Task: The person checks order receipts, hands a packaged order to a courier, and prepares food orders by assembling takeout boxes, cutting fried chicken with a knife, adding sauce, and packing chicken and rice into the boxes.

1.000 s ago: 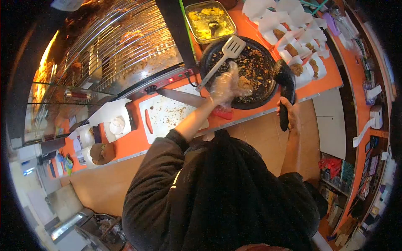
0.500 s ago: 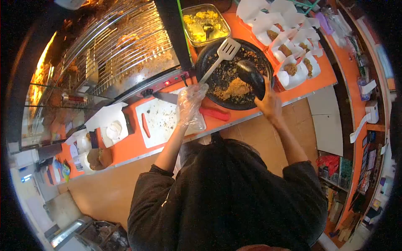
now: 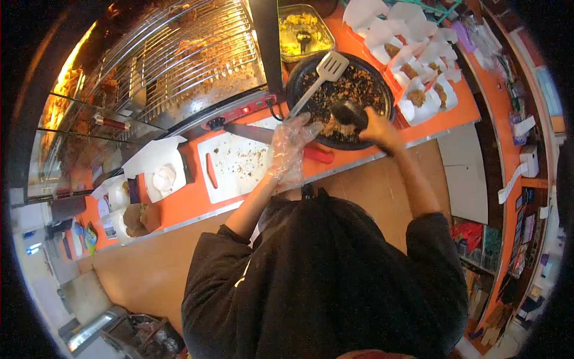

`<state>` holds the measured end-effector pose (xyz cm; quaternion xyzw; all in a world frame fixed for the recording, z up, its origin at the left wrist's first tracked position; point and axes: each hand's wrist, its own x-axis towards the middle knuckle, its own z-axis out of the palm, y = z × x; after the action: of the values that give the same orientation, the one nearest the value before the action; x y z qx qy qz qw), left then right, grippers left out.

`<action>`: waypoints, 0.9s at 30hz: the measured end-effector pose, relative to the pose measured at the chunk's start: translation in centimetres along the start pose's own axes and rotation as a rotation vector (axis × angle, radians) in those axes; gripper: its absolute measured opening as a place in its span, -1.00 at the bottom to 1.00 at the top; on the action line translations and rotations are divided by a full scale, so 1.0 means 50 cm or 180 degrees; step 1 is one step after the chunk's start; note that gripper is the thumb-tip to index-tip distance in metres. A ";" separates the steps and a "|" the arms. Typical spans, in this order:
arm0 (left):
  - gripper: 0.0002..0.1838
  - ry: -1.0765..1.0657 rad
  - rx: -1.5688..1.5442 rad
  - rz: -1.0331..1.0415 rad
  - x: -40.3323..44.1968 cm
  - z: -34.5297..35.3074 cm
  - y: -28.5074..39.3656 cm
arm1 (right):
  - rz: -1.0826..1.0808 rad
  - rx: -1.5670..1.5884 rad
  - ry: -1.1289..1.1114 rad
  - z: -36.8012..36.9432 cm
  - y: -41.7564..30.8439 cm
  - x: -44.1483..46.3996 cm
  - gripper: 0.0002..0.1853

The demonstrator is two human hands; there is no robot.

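Note:
My left hand (image 3: pixel 290 145), in a clear plastic glove, is at the lower left rim of a round black pan (image 3: pixel 385 81). Its fingers look apart and reach over the rim towards the brown crumbly food (image 3: pixel 342 129). A slotted turner (image 3: pixel 333 66) lies across the pan, its handle passing close to that hand. My right hand (image 3: pixel 378 130) grips a black ladle (image 3: pixel 348 113) low over the crumbs, blurred by motion. Beneath my left wrist are a white cutting board (image 3: pixel 233 167) and a knife with a red handle (image 3: pixel 318 155).
A grill cabinet with metal racks (image 3: pixel 185 66) and flames stands at the left. Behind the pan is a tray of yellow food (image 3: pixel 305 33). Several paper-lined boxes (image 3: pixel 418 110) with brown pieces line the right. An open box (image 3: pixel 164 178) stands left of the board.
The ladle has dropped lower and nearer the pan's middle with my right hand. My left hand has moved right, towards the pan's crumbs. The whole view has shifted slightly.

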<state>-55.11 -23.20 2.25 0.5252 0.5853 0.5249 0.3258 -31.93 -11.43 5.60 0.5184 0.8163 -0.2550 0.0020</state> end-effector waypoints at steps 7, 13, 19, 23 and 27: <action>-0.51 0.0095 -0.0091 -0.0124 -0.013 0.004 -0.020 | 0.0145 -0.0539 0.1281 0.090 -0.003 -0.032 -0.18; -0.55 -0.0303 -0.2386 -0.0836 -0.044 -0.018 0.051 | 0.0469 0.0217 0.0962 -0.041 -0.067 -0.064 -0.19; -0.49 -0.0332 -0.1567 -0.0736 -0.038 0.014 0.029 | 0.0530 -0.0285 0.0314 0.014 0.009 0.007 -0.29; -0.32 -0.0565 -0.1614 -0.0779 -0.013 -0.013 0.068 | 0.0264 0.0191 0.1373 -0.020 -0.030 -0.046 -0.32; -0.13 -0.0727 -0.0760 -0.0798 0.011 0.038 -0.044 | 0.0687 -0.0659 0.0716 0.096 -0.002 0.002 -0.36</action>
<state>-54.07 -21.93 -0.19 0.4619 0.5389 0.4829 0.5129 -33.33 -13.42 1.44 0.6252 0.7728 -0.1084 -0.0086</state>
